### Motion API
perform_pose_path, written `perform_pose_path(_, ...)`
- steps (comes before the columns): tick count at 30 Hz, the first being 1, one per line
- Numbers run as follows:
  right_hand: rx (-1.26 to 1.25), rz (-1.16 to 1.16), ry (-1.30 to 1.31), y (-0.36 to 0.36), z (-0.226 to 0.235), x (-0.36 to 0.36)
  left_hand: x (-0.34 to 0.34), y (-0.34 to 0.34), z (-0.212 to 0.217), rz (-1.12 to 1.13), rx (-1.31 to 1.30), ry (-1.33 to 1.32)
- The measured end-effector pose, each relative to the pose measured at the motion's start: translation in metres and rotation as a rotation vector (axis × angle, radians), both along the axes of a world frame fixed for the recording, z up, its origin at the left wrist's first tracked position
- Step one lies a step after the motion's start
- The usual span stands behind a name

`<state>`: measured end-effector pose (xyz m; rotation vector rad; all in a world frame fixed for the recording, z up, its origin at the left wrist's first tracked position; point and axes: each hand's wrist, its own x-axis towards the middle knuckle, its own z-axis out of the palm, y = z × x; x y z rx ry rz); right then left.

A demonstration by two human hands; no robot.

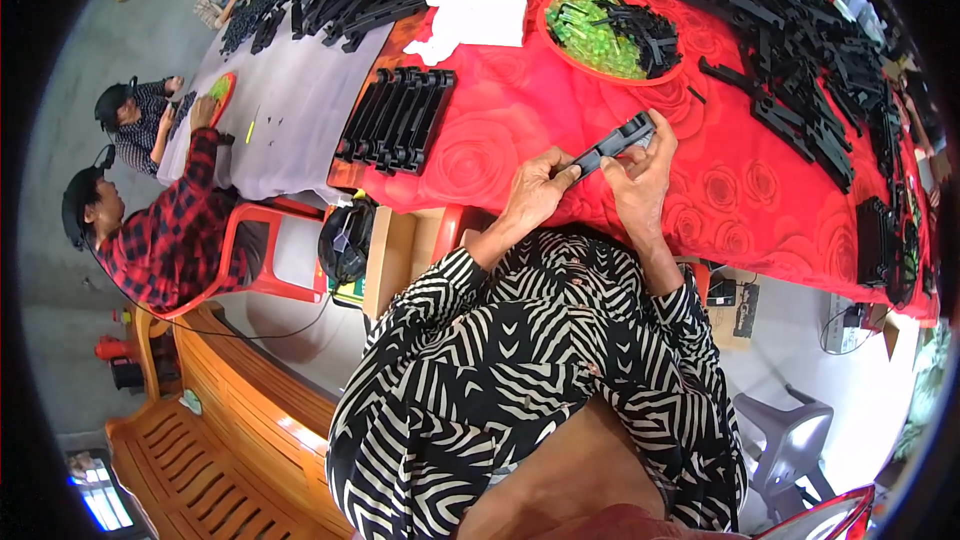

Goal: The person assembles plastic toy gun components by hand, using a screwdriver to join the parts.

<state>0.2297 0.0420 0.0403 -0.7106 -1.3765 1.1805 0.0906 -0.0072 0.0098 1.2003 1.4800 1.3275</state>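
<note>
Holding black plastic part (613, 146) over near edge of red tablecloth (705, 200). Pinching lower-left end with left hand (535, 187), nearly closed; gripping upper-right end with right hand (642, 178), fingers curled round it. With row of black parts (397, 120) at left, orange-rimmed bowl (628, 81) of green and black pieces beyond.

Tbl w/ red rose-print cloth (715, 205) (clock from view ctr): white crumpled sheet (480, 20), 12 o'clock; orange-rimmed dish (625, 81), 1 o'clock; big blk-part heap (800, 60), 2 o'clock; neat blk row (398, 120), 11 o'clock. Adjoining pale-grey cloth (300, 85), 10–11 o'clock: 2nd blk heap (350, 0), ylw-grn strip (250, 131).
</note>
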Motion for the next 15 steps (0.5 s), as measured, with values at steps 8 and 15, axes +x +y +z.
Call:
perform_pose_path(8,0.025,-0.002,0.033,0.000,-0.006,-0.002,-0.001,-0.001,0.002,0.061,-0.029,0.237)
perform_pose_path(15,0.041,0.029,0.060,-0.002,-0.003,-0.001,-0.002,-0.005,0.020,0.063,-0.069,0.341)
